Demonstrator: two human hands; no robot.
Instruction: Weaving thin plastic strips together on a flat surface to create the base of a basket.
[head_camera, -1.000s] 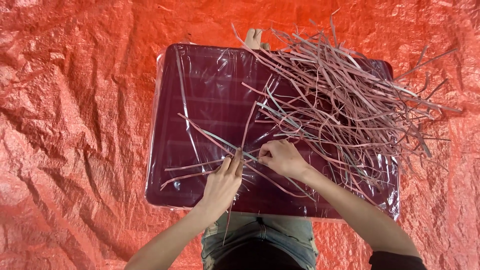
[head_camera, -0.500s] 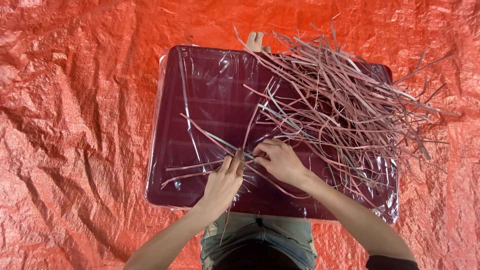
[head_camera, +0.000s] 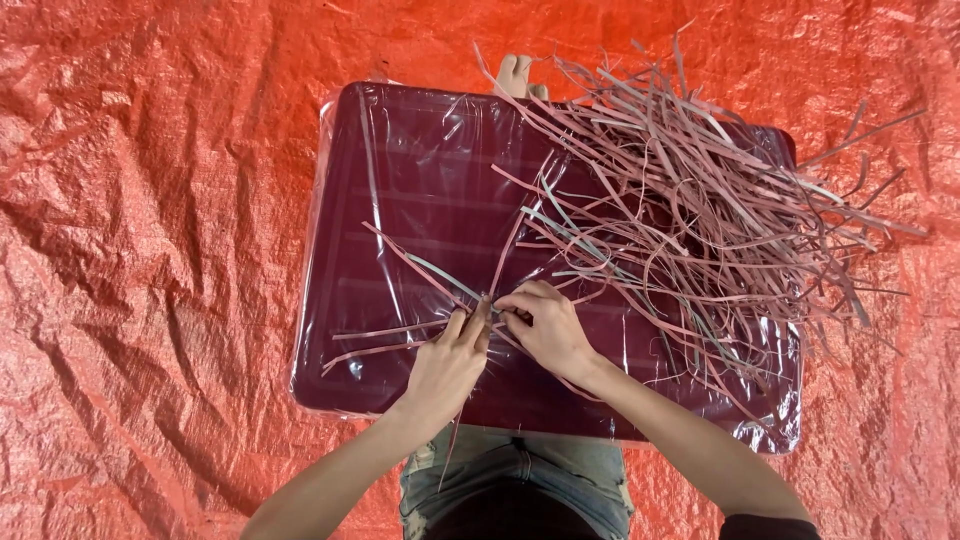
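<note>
Our hands meet over crossed strips

Our left hand (head_camera: 445, 360) and right hand (head_camera: 545, 325) each pinch thin pink strips (head_camera: 420, 275) on the wrapped maroon board (head_camera: 400, 180); the loose pile (head_camera: 700, 200) lies beyond our right hand.

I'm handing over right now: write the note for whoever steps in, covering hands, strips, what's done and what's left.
Left hand: fingertips pinching thin pinkish strips where they cross, near the front of the dark maroon plastic-wrapped board.
Right hand: pinching the same crossing point from the other side.
Strips: a few crossed strips fan out leftward from the hands; the big loose pile of strips covers the board's right half, spilling onto the orange tarp.
Done: a few strips crossed.
Left: most of the pile is untouched.
</note>
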